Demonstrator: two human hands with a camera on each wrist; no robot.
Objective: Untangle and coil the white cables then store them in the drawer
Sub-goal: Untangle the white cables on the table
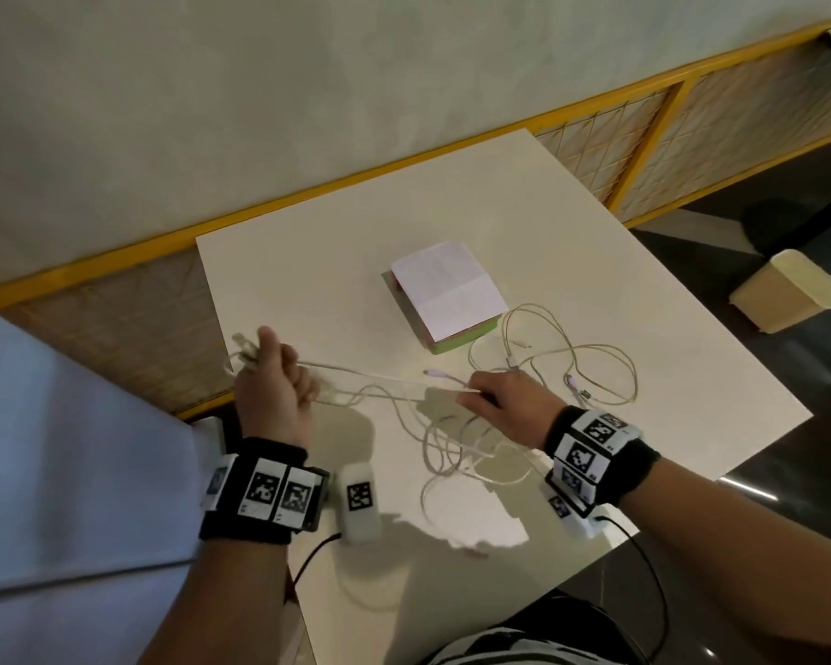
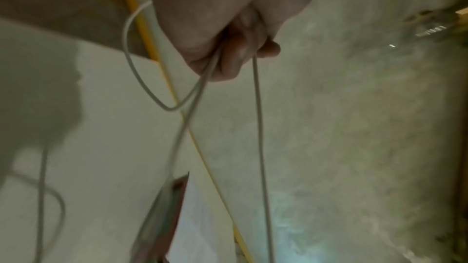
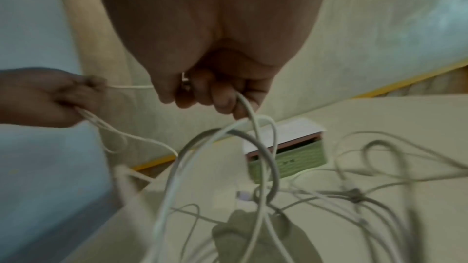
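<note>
While most of the white cables [image 1: 456, 439] lie in a loose tangle on the surface [image 1: 596, 261], the task looks to be at an early stage: one strand is being drawn out and gathered, and nothing has reached the drawer yet.

The left hand [image 1: 274, 391] is raised near the left edge of the surface, its fingers curled round a small bundle of loops [image 1: 245, 352] that sticks out above the fist. The left wrist view shows strands running out from under the curled fingers [image 2: 228, 63] and hanging down. The right hand [image 1: 504, 405] hovers over the tangle, pinching a strand, so that a stretch of cable runs nearly straight between the two hands. In the right wrist view its fingers [image 3: 222, 99] are closed on the cable, and what looks like a plug sits tucked in the fist.

Beyond the right hand, more cable sprawls in wide loops [image 1: 596, 371] with several plug ends showing, one near the straight strand [image 1: 435, 374]. How many separate cables there are I cannot tell.

A small green box [image 1: 456, 338], which I take to be the drawer, stands just beyond the tangle near the middle of the surface, with a white folded paper [image 1: 447, 290] lying on top. It appears closed or nearly so.

Left to do, by my judgement: finish winding this strand, free and coil the rest, open the drawer and put the coils in.
</note>
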